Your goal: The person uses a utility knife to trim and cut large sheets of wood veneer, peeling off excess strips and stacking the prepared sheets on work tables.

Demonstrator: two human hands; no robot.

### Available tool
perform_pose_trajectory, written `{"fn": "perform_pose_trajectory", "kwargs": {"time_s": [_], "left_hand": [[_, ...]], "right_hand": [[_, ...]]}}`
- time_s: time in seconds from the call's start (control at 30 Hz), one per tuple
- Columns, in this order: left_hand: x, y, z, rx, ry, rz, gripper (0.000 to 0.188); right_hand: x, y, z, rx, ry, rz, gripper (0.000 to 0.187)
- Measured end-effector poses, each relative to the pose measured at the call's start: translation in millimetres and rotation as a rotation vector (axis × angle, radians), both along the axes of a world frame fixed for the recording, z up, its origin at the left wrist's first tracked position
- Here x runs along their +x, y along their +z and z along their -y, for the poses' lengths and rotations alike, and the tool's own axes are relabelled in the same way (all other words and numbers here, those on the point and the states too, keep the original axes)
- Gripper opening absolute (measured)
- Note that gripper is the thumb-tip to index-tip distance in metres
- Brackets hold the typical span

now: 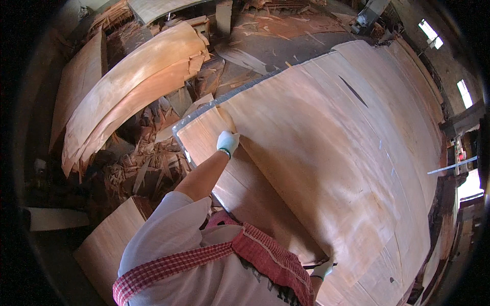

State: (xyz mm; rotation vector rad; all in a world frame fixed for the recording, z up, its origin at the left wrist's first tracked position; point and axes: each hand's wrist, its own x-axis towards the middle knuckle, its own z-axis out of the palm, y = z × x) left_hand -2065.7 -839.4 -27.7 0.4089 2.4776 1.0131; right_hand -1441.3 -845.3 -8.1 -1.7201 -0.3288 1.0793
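A broad stack of thin wood veneer sheets lies in front of me on a dark-edged table. My left hand, in a white glove, is closed at the far end of a long straight veneer edge, where the sheet curls up slightly. A narrower strip of veneer shows on the left side of that edge. At the near end of the same edge is my right hand, also gloved. Its fingers look closed, beside a thin dark strip I cannot identify; my body partly hides this hand.
Left of the table, a curved stack of veneer rests above a heap of torn veneer scraps. Another veneer pile stands at lower left. Scraps litter the floor beyond. A pale blue bar juts in at right.
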Motion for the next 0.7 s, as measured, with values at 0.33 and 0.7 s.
{"fn": "perform_pose_trajectory", "kwargs": {"time_s": [0.33,0.7], "left_hand": [[-4,-4,2,0.03,0.067,0.068,0.035],[-52,12,49,0.449,-0.155,-0.143,0.029]], "right_hand": [[6,-19,6,-0.058,0.049,0.032,0.029],[41,38,30,-0.087,0.137,0.33,0.021]]}}
